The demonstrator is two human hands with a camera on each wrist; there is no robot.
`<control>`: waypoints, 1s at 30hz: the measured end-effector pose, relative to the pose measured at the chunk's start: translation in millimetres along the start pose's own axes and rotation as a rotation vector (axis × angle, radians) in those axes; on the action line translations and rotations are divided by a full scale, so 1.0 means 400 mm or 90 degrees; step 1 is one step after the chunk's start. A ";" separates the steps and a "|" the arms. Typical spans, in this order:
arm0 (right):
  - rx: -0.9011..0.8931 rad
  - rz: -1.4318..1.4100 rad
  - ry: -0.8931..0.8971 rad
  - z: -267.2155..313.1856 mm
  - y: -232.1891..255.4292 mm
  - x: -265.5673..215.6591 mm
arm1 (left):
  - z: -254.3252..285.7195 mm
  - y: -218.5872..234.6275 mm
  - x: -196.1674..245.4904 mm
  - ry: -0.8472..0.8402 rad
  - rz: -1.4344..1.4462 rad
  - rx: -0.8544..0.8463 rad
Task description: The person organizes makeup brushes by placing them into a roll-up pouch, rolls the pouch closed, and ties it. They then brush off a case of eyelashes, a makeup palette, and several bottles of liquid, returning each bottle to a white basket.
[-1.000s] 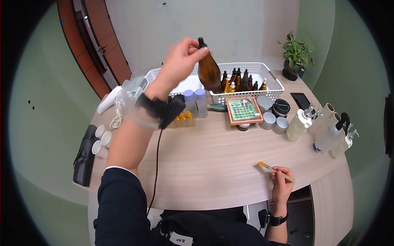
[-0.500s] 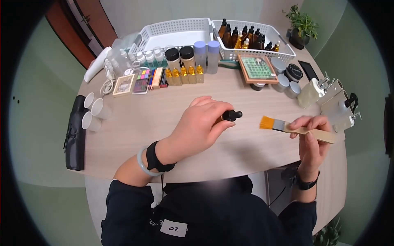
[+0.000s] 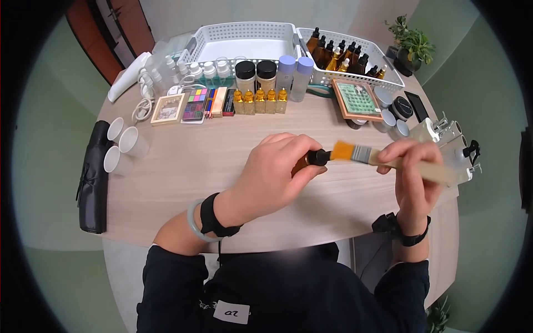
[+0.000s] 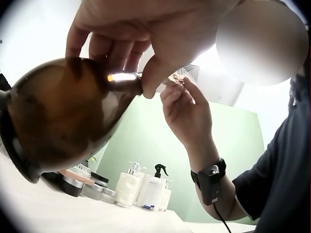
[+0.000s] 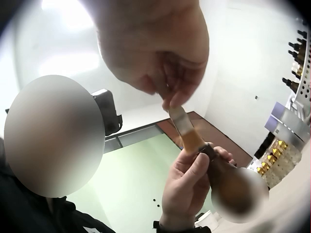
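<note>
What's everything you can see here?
held bottle: 1, brown, in front
brush: 1, orange bristles, in front
baskets: 2, white, back
dropper bottles: several, mostly brown, right basket
black-lidded jars: 2, beige, back
lilac-capped bottles: 2, clear, back
gold-topped bottles: 5, pale, back
palette: 1, multicoloured, back left
cups: 3, white, left
roll: 1, black, left
pump bottles: several, pale, right
plants: 2, green, right
left hand: 1, dark-sleeved, on held bottle
right hand: 1, dark-sleeved, on brush

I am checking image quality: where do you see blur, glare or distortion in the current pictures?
Head view: fisheye distortion, black corners, and the brush handle smeared; left wrist view: white glare on the neck of the bottle; right wrist view: overexposed lights, and a round blur over the bottle's base.
</note>
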State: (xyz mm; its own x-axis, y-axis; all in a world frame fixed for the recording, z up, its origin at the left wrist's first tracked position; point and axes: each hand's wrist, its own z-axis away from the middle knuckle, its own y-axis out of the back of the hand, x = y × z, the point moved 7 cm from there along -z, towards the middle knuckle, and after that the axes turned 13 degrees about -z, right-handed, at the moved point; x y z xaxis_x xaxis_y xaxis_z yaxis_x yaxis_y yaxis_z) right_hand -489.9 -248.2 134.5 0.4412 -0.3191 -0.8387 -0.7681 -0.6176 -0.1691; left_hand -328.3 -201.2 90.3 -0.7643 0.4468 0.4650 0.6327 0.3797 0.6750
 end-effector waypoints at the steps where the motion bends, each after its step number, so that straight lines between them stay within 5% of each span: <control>1: -0.106 0.099 0.094 0.000 -0.029 -0.016 | 0.002 -0.006 -0.009 0.043 0.030 -0.013; 2: -0.214 0.197 0.189 0.009 -0.060 -0.027 | 0.004 -0.009 -0.021 0.086 0.058 -0.026; 6: -0.302 0.300 0.165 -0.002 -0.082 -0.003 | 0.002 -0.005 -0.043 0.154 0.203 -0.082; 8: -0.278 0.240 0.126 -0.004 -0.061 0.008 | 0.009 -0.036 -0.048 0.224 0.371 -0.184; 12: -0.193 0.106 0.107 -0.010 -0.040 0.023 | 0.008 -0.057 -0.065 0.246 0.500 -0.174; 15: -0.063 -0.003 0.136 -0.013 -0.026 0.037 | 0.004 -0.079 -0.064 0.235 0.765 -0.225; 19: -0.226 0.340 0.288 0.005 -0.084 0.025 | 0.006 -0.078 -0.070 0.289 0.939 -0.176; 26: -0.268 0.339 0.213 0.045 -0.097 0.017 | -0.004 -0.069 -0.090 0.297 1.003 -0.125; 30: -0.011 0.178 0.236 0.002 -0.047 0.009 | -0.003 -0.078 -0.069 0.282 1.036 -0.162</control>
State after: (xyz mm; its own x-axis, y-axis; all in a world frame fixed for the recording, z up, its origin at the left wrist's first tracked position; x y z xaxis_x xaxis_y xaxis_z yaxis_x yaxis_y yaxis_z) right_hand -474.4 -237.3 133.9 0.3562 -0.7086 -0.6092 -0.8749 -0.4818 0.0489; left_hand -327.2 -226.4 57.2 0.6016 -0.0461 0.7975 0.7358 -0.3565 -0.5757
